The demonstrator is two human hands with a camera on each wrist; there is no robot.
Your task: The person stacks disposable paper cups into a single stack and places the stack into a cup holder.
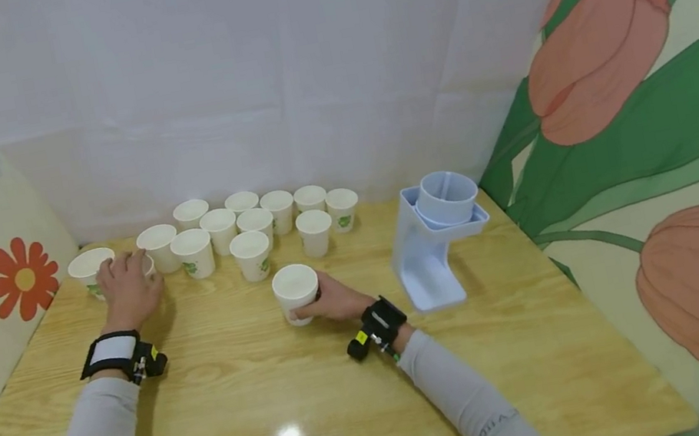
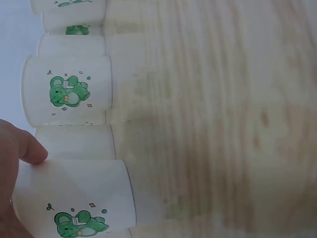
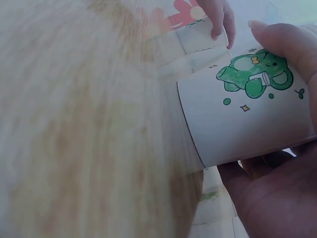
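My right hand grips a white paper cup near the middle of the table, fingers and thumb round its side. A green cartoon animal is printed on that cup's wall in the right wrist view; its base is at or just above the tabletop. At the left, my left hand reaches over another paper cup and holds it from above. Its thumb presses the cup's wall in the left wrist view, while most of the other fingers are hidden there. A wider-looking cup stands just left of this hand.
Several upright paper cups stand in loose rows at the back of the wooden table. To the right is a pale blue stand with a round holder on top. A white sheet hangs behind; painted walls flank the table.
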